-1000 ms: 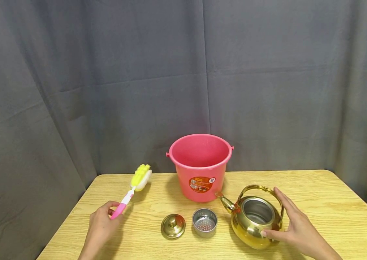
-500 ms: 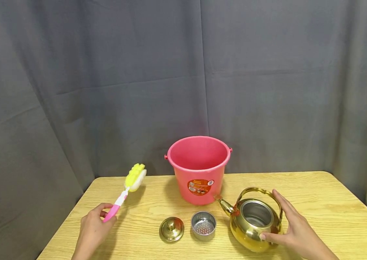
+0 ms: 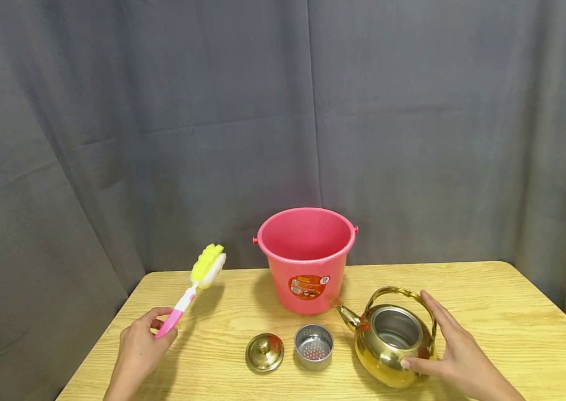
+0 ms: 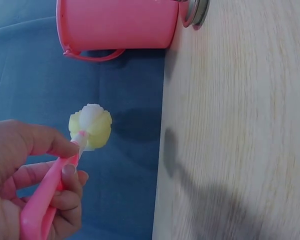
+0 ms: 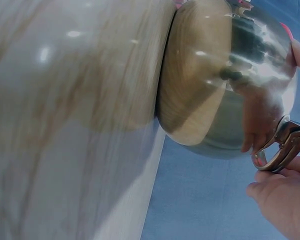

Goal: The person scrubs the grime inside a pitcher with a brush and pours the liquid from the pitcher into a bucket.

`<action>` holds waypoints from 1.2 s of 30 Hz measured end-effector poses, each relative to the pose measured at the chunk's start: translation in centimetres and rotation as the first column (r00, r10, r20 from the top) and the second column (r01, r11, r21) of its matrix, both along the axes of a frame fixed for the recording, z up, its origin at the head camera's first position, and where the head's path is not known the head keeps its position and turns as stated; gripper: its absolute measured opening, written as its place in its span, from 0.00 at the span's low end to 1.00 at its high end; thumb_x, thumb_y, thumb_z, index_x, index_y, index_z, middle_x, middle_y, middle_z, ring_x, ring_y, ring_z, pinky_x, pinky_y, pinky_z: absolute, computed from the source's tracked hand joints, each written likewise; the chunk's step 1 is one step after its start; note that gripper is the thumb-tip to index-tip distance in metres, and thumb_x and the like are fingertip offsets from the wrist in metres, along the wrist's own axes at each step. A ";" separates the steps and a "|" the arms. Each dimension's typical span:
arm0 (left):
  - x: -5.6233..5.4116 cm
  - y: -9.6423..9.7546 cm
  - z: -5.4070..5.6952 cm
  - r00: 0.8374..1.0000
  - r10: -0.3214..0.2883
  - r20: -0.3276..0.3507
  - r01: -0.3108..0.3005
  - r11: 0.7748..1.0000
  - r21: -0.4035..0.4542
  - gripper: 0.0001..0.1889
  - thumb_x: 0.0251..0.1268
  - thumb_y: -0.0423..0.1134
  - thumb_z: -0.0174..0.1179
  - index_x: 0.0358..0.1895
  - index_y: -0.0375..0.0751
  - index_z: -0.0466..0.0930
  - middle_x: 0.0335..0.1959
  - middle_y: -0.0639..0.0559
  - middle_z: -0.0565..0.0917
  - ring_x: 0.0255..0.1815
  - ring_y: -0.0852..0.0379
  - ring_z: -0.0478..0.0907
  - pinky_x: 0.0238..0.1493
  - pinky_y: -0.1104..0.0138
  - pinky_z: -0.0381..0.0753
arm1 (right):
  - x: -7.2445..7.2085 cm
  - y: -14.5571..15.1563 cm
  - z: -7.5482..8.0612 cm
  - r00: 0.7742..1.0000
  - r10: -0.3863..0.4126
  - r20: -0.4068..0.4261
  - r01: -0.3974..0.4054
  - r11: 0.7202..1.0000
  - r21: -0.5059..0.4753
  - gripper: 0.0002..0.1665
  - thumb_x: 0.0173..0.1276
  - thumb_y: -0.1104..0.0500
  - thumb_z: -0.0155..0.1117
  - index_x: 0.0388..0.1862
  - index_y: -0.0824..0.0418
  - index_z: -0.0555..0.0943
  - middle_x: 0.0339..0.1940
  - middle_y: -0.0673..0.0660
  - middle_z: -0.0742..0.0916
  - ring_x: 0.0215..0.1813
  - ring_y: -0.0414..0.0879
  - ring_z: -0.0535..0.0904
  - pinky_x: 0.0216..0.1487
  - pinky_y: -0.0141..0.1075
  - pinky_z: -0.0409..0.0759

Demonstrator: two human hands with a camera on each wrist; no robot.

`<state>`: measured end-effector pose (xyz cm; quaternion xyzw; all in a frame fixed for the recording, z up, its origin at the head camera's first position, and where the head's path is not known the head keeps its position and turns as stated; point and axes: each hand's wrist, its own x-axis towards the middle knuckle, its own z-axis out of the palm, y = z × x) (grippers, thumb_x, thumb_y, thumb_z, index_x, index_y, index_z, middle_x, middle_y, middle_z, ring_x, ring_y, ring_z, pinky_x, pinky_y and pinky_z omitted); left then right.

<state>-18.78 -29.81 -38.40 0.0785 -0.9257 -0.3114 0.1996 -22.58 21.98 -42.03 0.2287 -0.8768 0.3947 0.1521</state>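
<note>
My left hand holds a sponge bottle brush by its pink handle, thumb and fingers around it. Its yellow and white sponge head points up and away, above the table. On the right, a gold teapot stands on the table without its lid, spout toward the bucket. My right hand rests on it with fairly straight fingers: the fingers lie along the raised handle, the thumb touches the body. In the right wrist view the teapot's shiny side fills much of the frame.
A gold lid and a perforated steel strainer lie left of the teapot. A pink bucket stands at the back middle of the wooden table. Grey curtains hang behind and at the sides.
My left hand has moved left with the bottle brush. The right hand remains at the teapot. The whole scene has shifted slightly in the head view.
</note>
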 end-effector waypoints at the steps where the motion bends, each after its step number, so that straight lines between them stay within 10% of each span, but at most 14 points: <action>1: 0.0 0.1 0.1 1.000 0.003 0.002 -0.003 1.000 0.001 0.19 0.52 0.30 0.65 0.51 0.33 0.80 0.28 0.48 0.81 0.17 0.58 0.73 0.20 0.64 0.69 | 0.0 0.0 0.0 1.000 -0.003 -0.010 0.003 1.000 0.004 0.70 0.43 0.48 0.83 0.79 0.49 0.48 0.75 0.65 0.61 0.69 0.69 0.57 0.58 0.68 0.57; 36: 1.2 0.8 2.2 0.993 -0.008 -0.115 0.001 0.998 -0.069 0.19 0.52 0.29 0.65 0.51 0.35 0.83 0.31 0.46 0.84 0.19 0.59 0.76 0.21 0.65 0.69 | 0.2 0.2 0.0 1.000 -0.003 -0.005 0.003 1.000 0.010 0.72 0.43 0.46 0.83 0.80 0.49 0.46 0.75 0.65 0.61 0.69 0.70 0.57 0.55 0.70 0.60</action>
